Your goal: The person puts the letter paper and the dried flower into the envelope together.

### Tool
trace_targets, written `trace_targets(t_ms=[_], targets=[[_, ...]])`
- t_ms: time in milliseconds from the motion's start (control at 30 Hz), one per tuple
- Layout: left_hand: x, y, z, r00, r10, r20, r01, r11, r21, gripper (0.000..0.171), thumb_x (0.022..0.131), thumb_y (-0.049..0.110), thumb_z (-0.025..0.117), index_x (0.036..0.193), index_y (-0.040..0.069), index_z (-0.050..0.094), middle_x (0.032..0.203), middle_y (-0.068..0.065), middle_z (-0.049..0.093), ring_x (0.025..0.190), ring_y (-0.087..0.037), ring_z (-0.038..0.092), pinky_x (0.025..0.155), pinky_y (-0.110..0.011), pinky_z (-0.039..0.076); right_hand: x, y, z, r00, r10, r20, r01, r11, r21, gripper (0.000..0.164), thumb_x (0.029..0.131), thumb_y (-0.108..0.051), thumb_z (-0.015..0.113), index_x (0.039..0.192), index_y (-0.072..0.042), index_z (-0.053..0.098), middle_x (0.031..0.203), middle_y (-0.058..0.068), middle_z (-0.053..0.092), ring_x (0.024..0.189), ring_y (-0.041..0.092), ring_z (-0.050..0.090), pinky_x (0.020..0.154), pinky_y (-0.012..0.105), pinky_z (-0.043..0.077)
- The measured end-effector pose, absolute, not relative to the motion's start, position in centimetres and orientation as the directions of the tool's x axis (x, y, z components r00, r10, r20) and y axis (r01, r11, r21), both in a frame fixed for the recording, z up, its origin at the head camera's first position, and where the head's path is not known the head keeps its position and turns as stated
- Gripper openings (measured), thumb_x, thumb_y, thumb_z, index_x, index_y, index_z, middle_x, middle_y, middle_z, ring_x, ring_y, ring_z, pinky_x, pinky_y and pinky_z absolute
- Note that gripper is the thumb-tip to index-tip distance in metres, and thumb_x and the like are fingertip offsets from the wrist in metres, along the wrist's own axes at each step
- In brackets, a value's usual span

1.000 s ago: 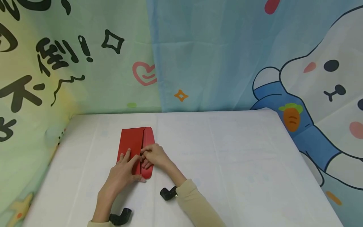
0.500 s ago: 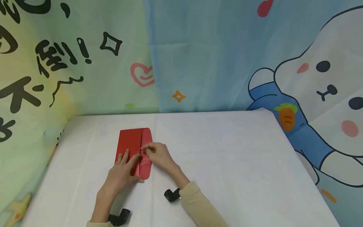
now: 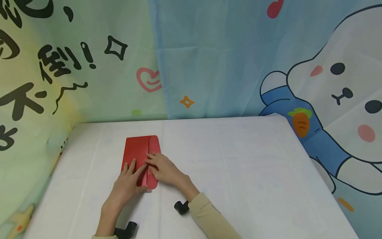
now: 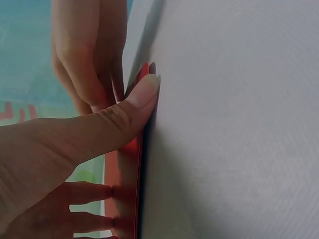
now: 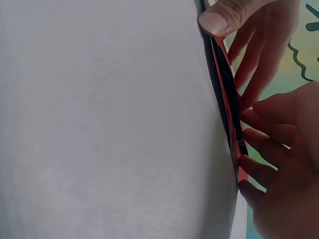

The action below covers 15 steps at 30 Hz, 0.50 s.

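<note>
A red envelope (image 3: pixel 135 149) lies on the white table, its lighter pinkish-red flap (image 3: pixel 154 144) along the right side. My left hand (image 3: pixel 124 184) rests on the envelope's lower part with fingers spread. In the left wrist view the left thumb (image 4: pixel 142 92) touches the near edge of the envelope. Over the seam between body and flap, my right hand (image 3: pixel 165 169) touches the paper with its fingertips. A dark gap (image 5: pixel 227 82) shows along the envelope's edge in the right wrist view. Whatever is inside the envelope is hidden.
The white-covered table (image 3: pixel 238 186) extends to the right of the hands. Behind it hangs a printed backdrop (image 3: pixel 209 59) with a cartoon bear. Black wrist-worn devices (image 3: pixel 126 230) sit below each wrist.
My right hand had its fingers bunched at the seam; its fingers now lie more extended across it. The left hand stays on the envelope. The head view has shifted slightly.
</note>
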<state>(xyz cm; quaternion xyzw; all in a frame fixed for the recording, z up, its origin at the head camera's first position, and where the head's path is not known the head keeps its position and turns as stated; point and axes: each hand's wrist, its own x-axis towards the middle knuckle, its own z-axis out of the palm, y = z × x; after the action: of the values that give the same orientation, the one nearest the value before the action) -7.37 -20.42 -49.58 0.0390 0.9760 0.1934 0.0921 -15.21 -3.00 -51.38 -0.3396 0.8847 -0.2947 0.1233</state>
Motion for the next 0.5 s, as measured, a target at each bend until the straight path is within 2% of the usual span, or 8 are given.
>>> trace_targets(t_ms=[300, 500], targets=[[-7.33, -20.47, -49.51, -0.978, 0.128, -0.163, 0.059, 0.927, 0.37, 0.086, 0.078, 0.036, 0.089, 0.15, 0.009, 0.052, 0.161, -0.034, 0.031, 0.147, -0.063, 0.023, 0.108, -0.074, 0.037, -14.83, -3.12, -51.2, -0.725, -0.688, -0.027, -0.592, 0.643, -0.485, 0.045, 0.104, -0.023, 0.059, 0.147, -0.012, 0.057, 0.161, 0.005, 0.046, 0.152, 0.027, 0.038, 0.125, 0.041, 0.03], [-7.9, -20.24, -49.39, -0.98, 0.127, -0.153, 0.065, 0.932, 0.357, 0.074, 0.089, 0.043, 0.079, 0.15, 0.01, 0.052, 0.159, -0.035, 0.033, 0.145, -0.064, 0.025, 0.11, -0.073, 0.035, -15.07, -3.06, -51.25, -0.699, -0.715, -0.022, -0.661, 0.657, -0.362, 0.045, 0.105, -0.022, 0.056, 0.148, -0.012, 0.055, 0.161, 0.005, 0.046, 0.152, 0.027, 0.039, 0.125, 0.041, 0.03]])
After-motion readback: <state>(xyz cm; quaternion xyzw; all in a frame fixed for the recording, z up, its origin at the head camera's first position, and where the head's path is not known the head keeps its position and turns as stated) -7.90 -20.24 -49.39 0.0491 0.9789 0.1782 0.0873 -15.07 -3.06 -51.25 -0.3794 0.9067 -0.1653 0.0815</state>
